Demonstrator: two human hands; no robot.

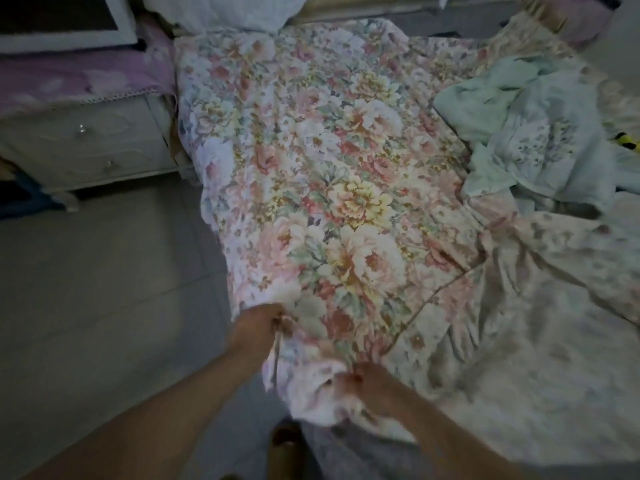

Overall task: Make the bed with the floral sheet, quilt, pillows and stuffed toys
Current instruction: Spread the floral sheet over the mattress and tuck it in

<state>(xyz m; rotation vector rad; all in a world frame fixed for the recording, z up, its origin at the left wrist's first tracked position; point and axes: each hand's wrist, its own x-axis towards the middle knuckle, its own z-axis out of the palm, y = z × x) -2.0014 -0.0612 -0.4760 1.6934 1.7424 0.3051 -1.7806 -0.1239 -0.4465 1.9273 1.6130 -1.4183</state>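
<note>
The floral sheet [322, 161] lies spread over the left half of the bed, bright with pink and yellow flowers. My left hand [258, 329] grips its near left edge at the bed's corner. My right hand [367, 379] grips a bunched fold of the same sheet a little to the right and nearer to me. A pale quilt [540, 341] with a faded flower print lies crumpled on the right side. A mint-green cloth [526, 119] is heaped at the far right. A white pillow [225, 10] rests at the head of the bed.
A white nightstand [90, 140] with two drawers stands left of the bed, a pink cloth [69, 77] draped on top. Grey tiled floor [104, 289] stretches along the left side. A slipper [285, 441] shows near my feet. Something yellow and black [628, 142] lies at the right edge.
</note>
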